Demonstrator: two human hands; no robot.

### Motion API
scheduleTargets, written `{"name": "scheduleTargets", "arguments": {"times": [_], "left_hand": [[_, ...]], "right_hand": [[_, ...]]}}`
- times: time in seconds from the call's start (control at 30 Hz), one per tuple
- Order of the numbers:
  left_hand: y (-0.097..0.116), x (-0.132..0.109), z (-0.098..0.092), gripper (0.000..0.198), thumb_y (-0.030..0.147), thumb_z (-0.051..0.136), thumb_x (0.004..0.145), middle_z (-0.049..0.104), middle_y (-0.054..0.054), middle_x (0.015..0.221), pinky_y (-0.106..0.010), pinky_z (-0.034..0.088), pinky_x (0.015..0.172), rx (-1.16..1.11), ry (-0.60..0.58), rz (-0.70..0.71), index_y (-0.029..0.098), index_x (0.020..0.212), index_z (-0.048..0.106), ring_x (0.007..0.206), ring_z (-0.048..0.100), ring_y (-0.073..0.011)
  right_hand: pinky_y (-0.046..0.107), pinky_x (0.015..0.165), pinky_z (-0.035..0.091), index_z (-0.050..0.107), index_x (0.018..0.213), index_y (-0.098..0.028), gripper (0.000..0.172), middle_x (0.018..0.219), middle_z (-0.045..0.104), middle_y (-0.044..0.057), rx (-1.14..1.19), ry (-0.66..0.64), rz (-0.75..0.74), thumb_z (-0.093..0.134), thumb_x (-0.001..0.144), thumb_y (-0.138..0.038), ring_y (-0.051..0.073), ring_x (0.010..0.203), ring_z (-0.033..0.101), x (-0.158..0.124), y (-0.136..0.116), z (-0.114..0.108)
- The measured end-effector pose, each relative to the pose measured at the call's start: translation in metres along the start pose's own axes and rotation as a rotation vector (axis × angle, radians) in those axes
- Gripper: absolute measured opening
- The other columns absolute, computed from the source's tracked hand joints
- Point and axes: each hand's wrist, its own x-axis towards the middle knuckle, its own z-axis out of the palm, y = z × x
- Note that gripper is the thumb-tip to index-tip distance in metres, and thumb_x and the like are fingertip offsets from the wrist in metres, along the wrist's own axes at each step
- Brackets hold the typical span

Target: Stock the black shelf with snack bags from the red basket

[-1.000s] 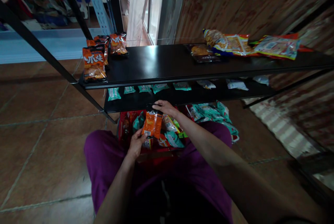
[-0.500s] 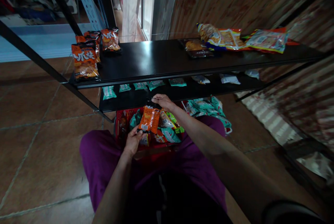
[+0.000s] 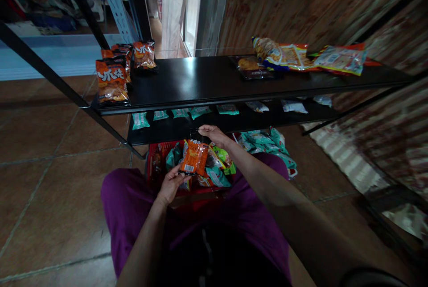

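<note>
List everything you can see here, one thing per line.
orange snack packet: one, orange with a dark top, held over the basket
basket: one, red, on the floor before the knees, full of mixed packets
orange packets: at least three, left end of the top shelf
top shelf: one, black
dark packet: one, top shelf, right of middle
large bright packets: several, yellow, red and blue, right end of the top shelf
teal packets: about five, in a row on the lower shelf
pale packets: about three, lower shelf, right part
teal heap: one, on the floor right of the basket
floor: brown tiles
trousers: purple
left hand: fingers at the packet's bottom
right hand: fingers pinching its top
</note>
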Motion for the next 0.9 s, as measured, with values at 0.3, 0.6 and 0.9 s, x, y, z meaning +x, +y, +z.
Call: {"name": "scheduleTargets", "arguments": {"times": [0.3, 0.6, 0.9], "left_hand": [[0.002, -0.003, 0.007, 0.042, 0.029, 0.081, 0.061, 0.068, -0.008, 0.109, -0.048, 0.046, 0.096, 0.029, -0.011, -0.002, 0.015, 0.099, 0.068, 0.105, 0.062, -0.0258], [0.001, 0.001, 0.000, 0.032, 0.029, 0.082, 0.060, 0.070, -0.005, 0.088, -0.048, 0.048, 0.092, -0.031, 0.053, 0.067, 0.014, 0.084, 0.067, 0.090, 0.066, -0.0223], [0.000, 0.004, 0.004, 0.034, 0.022, 0.083, 0.059, 0.070, -0.002, 0.085, -0.042, 0.048, 0.092, -0.132, 0.095, 0.079, 0.015, 0.087, 0.067, 0.077, 0.067, -0.0163]], "right_hand": [[0.025, 0.066, 0.039, 0.063, 0.064, -0.017, 0.028, 0.060, 0.058, -0.005, -0.075, -0.035, -0.026, 0.073, 0.057, -0.043, 0.010, 0.062, 0.050, 0.008, -0.004, 0.018], [0.026, 0.063, 0.045, 0.065, 0.071, -0.017, 0.023, 0.064, 0.064, -0.002, 0.111, 0.127, 0.114, 0.075, 0.062, -0.035, 0.011, 0.060, 0.055, 0.017, 0.004, 0.035], [0.030, 0.063, 0.055, 0.055, 0.107, -0.028, 0.036, 0.103, 0.065, 0.002, 0.393, 0.043, 0.306, 0.069, 0.075, -0.039, 0.015, 0.079, 0.063, -0.033, 0.003, 0.038]]}}
